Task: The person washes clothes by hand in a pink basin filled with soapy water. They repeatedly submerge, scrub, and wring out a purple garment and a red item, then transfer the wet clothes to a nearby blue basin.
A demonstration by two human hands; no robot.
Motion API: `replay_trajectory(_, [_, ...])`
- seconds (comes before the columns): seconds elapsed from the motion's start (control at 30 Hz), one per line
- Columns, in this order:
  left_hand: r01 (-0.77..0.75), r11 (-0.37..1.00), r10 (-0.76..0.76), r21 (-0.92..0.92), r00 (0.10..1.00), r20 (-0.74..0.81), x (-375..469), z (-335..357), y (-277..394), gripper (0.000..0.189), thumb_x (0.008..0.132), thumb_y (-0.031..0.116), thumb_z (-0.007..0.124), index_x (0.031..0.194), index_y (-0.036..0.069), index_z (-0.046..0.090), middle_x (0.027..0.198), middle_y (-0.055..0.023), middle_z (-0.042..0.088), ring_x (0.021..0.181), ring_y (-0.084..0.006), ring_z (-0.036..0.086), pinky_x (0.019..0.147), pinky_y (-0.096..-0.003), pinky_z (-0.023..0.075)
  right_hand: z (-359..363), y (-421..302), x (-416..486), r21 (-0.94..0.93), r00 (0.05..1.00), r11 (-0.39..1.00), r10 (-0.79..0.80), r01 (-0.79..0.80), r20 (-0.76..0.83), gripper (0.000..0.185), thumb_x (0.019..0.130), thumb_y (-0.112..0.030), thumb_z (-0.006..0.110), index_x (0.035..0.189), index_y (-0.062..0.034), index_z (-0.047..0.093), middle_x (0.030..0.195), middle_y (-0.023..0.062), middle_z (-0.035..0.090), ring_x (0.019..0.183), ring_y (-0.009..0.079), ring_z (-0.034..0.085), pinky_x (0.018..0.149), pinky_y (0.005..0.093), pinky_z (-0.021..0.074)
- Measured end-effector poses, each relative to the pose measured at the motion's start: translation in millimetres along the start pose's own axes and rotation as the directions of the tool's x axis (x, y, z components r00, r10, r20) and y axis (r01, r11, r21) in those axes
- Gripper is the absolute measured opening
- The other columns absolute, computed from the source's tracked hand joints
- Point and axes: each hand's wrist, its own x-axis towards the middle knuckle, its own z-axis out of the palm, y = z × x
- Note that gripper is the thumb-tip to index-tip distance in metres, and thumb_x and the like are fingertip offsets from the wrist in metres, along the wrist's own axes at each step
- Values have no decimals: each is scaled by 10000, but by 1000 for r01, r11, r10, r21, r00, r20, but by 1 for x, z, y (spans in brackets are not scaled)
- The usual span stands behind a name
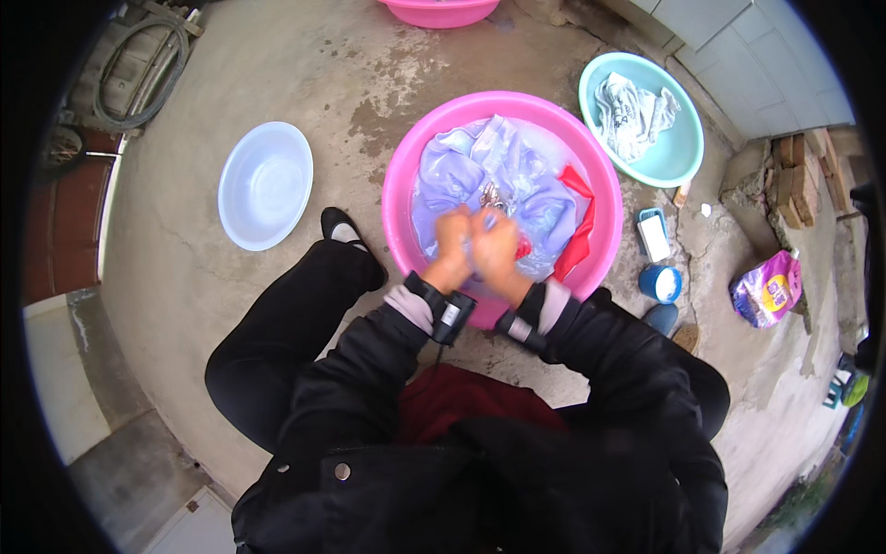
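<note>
A pink plastic basin (602,228) stands on the ground before me, holding soapy water and wet clothes. Most of it is filled by a lavender garment (453,166), and a red cloth (580,235) lies along the right side. My left hand (452,242) and my right hand (497,246) are side by side over the near half of the basin. Both are curled and blurred by motion, gripping lavender fabric that shows between them. Just beyond the knuckles is a dark patterned patch (493,197), too unclear to name. A bit of red shows beside my right hand.
Left is a pale blue basin (266,187); right, a turquoise basin (668,163) with a white printed cloth (630,114). Nearby on the concrete are a brush (654,235), a blue cup of white powder (660,284) and a purple detergent bag (767,289). Another pink basin (443,14) stands ahead.
</note>
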Motion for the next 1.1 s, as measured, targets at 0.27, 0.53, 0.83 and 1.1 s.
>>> replay_trajectory(0.27, [-41, 995, 22, -95, 981, -192, 11, 14, 21, 368, 923, 325, 498, 994, -26, 583, 886, -105, 610, 772, -187, 604, 648, -337, 493, -5, 39, 45, 421, 919, 827, 263, -372, 294, 433, 897, -372, 510, 1077, 20, 545, 908, 124, 628, 782, 212, 583, 706, 364, 462])
replay_trajectory(0.53, [-267, 964, 262, 13, 934, -242, 21, -10, 38, 316, 913, 286, 545, 997, -18, 558, 879, -80, 596, 784, -154, 570, 652, -321, 467, -19, -42, 16, 374, 962, 915, -225, 154, 155, 209, 830, -176, 637, 903, -39, 496, 802, 112, 608, 696, 191, 568, 655, 322, 464])
replay_trajectory(0.83, [9, 997, -7, -76, 1000, 23, 2, 10, 7, 200, 877, 183, 559, 853, -5, 624, 773, -39, 581, 672, -125, 528, 566, -313, 416, -24, -57, 1, 24, 993, 996, -89, 87, 81, 225, 781, -223, 604, 682, -20, 602, 547, 198, 560, 477, 328, 559, 479, 428, 426])
replay_trajectory(1.1, [115, 952, -117, -285, 993, 10, -32, 32, 32, 259, 864, 196, 528, 840, -47, 616, 744, -75, 574, 683, -161, 558, 561, -316, 433, -23, -38, 5, 68, 999, 998, -17, 15, 34, 219, 764, -202, 597, 679, -4, 633, 579, 193, 594, 494, 310, 576, 489, 392, 441])
